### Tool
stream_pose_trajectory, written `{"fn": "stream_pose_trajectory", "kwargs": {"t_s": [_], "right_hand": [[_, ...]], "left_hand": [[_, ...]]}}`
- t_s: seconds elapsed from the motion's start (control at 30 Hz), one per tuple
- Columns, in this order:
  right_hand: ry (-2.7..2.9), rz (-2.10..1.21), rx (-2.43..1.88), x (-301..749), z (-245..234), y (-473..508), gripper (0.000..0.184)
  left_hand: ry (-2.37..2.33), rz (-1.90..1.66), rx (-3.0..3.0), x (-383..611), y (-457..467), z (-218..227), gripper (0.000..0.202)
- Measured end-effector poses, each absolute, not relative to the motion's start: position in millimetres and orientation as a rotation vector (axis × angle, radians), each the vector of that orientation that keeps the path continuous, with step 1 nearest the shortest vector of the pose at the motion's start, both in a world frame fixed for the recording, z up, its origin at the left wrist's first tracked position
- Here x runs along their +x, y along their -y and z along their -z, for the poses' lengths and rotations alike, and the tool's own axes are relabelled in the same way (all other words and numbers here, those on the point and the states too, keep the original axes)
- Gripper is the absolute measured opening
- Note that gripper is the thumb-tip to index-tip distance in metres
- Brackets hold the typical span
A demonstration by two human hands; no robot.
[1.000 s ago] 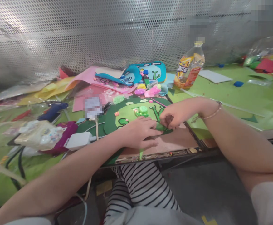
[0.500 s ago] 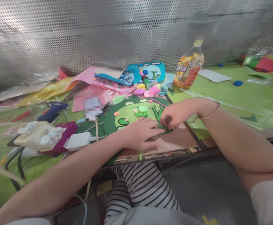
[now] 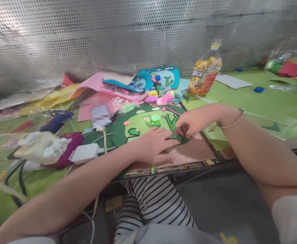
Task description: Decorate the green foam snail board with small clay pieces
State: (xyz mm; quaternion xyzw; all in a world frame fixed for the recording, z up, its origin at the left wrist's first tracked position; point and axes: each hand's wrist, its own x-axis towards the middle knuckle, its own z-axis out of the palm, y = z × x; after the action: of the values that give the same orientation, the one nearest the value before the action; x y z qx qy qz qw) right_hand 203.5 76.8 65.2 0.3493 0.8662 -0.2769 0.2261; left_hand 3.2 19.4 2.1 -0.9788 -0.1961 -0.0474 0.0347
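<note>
A round green foam craft board with a light-green centre and small stuck-on figures lies on the table in front of me. My left hand lies flat on its near edge, fingers stretched out toward the right. My right hand has its fingers curled together in a pinch at the board's right edge, touching a dark green piece there. What the pinch holds is too small to make out. A thin bracelet circles my right wrist.
A drink bottle stands behind the board. Pink and yellow foam sheets, a blue foam craft and clay lumps lie behind. A white charger, a purple pouch and cables are at left. The table edge is near my lap.
My right hand has shifted slightly right and up at the board's edge. My left hand stays pressed on the board.
</note>
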Motion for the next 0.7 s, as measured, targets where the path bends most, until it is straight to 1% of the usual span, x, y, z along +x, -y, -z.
{"fn": "stream_pose_trajectory", "kwargs": {"t_s": [0.23,0.53,0.7], "right_hand": [[-2.374,0.687,0.959,204.1,-62.4,-81.2,0.019],[-2.364,0.563,0.971,201.2,-61.3,-79.7,0.016],[-2.402,0.578,0.969,202.7,-61.9,-79.6,0.015]], "left_hand": [[0.631,0.134,-3.005,6.7,-18.3,-1.6,0.061],[0.658,0.115,-2.974,7.6,-17.7,2.0,0.061],[0.675,0.106,-2.988,7.4,-18.0,1.0,0.062]]}}
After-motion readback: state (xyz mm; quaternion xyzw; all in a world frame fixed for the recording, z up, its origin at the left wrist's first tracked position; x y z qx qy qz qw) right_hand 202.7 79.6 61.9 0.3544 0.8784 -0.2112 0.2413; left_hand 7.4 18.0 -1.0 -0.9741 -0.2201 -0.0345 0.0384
